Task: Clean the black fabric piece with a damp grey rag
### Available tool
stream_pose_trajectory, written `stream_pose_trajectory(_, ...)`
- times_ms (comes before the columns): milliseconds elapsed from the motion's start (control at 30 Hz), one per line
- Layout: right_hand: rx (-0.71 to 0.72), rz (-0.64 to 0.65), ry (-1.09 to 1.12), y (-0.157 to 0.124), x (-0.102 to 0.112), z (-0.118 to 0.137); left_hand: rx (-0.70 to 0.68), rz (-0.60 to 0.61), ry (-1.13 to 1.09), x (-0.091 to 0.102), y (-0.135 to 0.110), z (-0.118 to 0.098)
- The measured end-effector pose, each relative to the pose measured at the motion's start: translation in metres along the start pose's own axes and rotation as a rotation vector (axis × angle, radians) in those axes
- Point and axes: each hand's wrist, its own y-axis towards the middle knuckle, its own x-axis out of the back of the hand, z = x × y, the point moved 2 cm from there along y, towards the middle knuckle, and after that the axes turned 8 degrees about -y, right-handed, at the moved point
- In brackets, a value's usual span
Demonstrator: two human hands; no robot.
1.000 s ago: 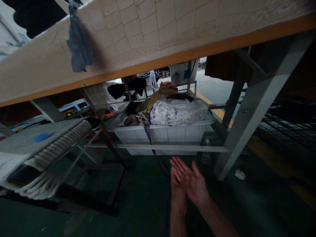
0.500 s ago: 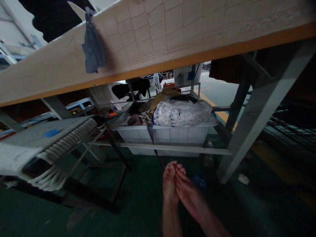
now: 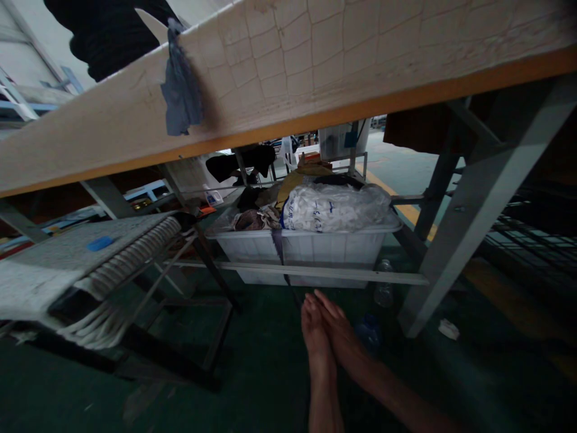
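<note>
In the lower middle of the head view, my left hand (image 3: 314, 328) and my right hand (image 3: 339, 328) lie against each other, palm to palm. The right fingers stretch out flat, reaching slightly past the left ones. Those of my left hand also look extended, though partly covered where the two meet. I see nothing held between them. Just beyond the fingertips, a dark strap (image 3: 280, 248) hangs down the front of a white plastic bin (image 3: 324, 249). Inside the bin lie a clear plastic bag with white contents (image 3: 320, 207) and some crumpled cloth (image 3: 252, 219).
A table edge (image 3: 288, 129) with pale covering crosses above, a grey rag (image 3: 181, 90) hanging from it. At left stands a woven-top stool (image 3: 121, 246) bearing a blue piece (image 3: 100, 243). A metal crossbar (image 3: 324, 273), a table leg (image 3: 469, 240) and a clear bottle (image 3: 384, 285) are ahead.
My hands have slid against each other; the right fingers now lie straighter and reach further forward. The whole view has shifted slightly.
</note>
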Motion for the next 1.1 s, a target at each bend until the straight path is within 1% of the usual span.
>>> stream_pose_trajectory(67, 0.05, 0.051, -0.179, -0.002, -0.003, -0.004, -0.107, -0.034, 0.148, 0.003, 0.0, -0.001)
stream_pose_trajectory(133, 0.115, 0.084, -0.391, -0.007, -0.007, -0.005, -0.104, -0.055, 0.198, 0.006, 0.003, -0.002)
stream_pose_trajectory(200, 0.176, 0.098, -0.531, -0.013, -0.01, -0.006, -0.057, -0.052, 0.19, 0.01, 0.005, -0.004)
stream_pose_trajectory(267, 0.228, 0.091, -0.611, -0.017, -0.011, -0.008, -0.009, 0.006, 0.14, 0.01, 0.004, -0.004)
stream_pose_trajectory(367, 0.267, 0.012, -0.673, -0.018, -0.009, -0.014, 0.016, 0.173, -0.015, 0.007, -0.001, 0.0)
stream_pose_trajectory(400, 0.275, -0.002, -0.68, -0.018, -0.008, -0.016, 0.01, 0.208, -0.054, 0.006, -0.003, 0.001)
stream_pose_trajectory(467, 0.287, 0.008, -0.686, -0.019, -0.009, -0.018, -0.02, 0.208, -0.071, 0.005, -0.004, 0.003)
stream_pose_trajectory(500, 0.293, 0.03, -0.688, -0.02, -0.01, -0.019, -0.035, 0.175, -0.058, 0.006, -0.003, 0.003)
stream_pose_trajectory(600, 0.316, 0.12, -0.66, -0.026, -0.014, -0.018, -0.015, 0.026, -0.002, 0.01, 0.003, 0.001)
stream_pose_trajectory(667, 0.311, 0.141, -0.58, -0.027, -0.016, -0.017, 0.012, -0.039, 0.057, 0.011, 0.006, -0.001)
stream_pose_trajectory(733, 0.239, 0.074, -0.448, -0.023, -0.015, -0.015, -0.005, -0.012, 0.084, 0.01, 0.007, -0.002)
stream_pose_trajectory(800, 0.155, 0.021, -0.303, -0.017, -0.014, -0.009, 0.018, 0.054, 0.011, 0.009, 0.006, -0.001)
stream_pose_trajectory(833, 0.133, 0.025, -0.238, -0.015, -0.014, -0.005, 0.054, 0.071, -0.059, 0.009, 0.007, 0.0)
stream_pose_trajectory(900, 0.135, 0.073, -0.135, -0.013, -0.017, 0.008, 0.142, 0.08, -0.203, 0.011, 0.01, 0.002)
stream_pose_trajectory(933, 0.141, 0.082, -0.096, -0.015, -0.019, 0.015, 0.17, 0.077, -0.266, 0.013, 0.014, 0.001)
stream_pose_trajectory(967, 0.136, 0.059, -0.063, -0.018, -0.022, 0.023, 0.18, 0.074, -0.317, 0.016, 0.018, 0.0)
stream_pose_trajectory(1033, 0.097, -0.025, -0.023, -0.028, -0.029, 0.035, 0.176, 0.061, -0.381, 0.023, 0.028, -0.004)
stream_pose_trajectory(1100, 0.078, -0.032, -0.021, -0.035, -0.035, 0.043, 0.164, 0.076, -0.433, 0.029, 0.035, -0.008)
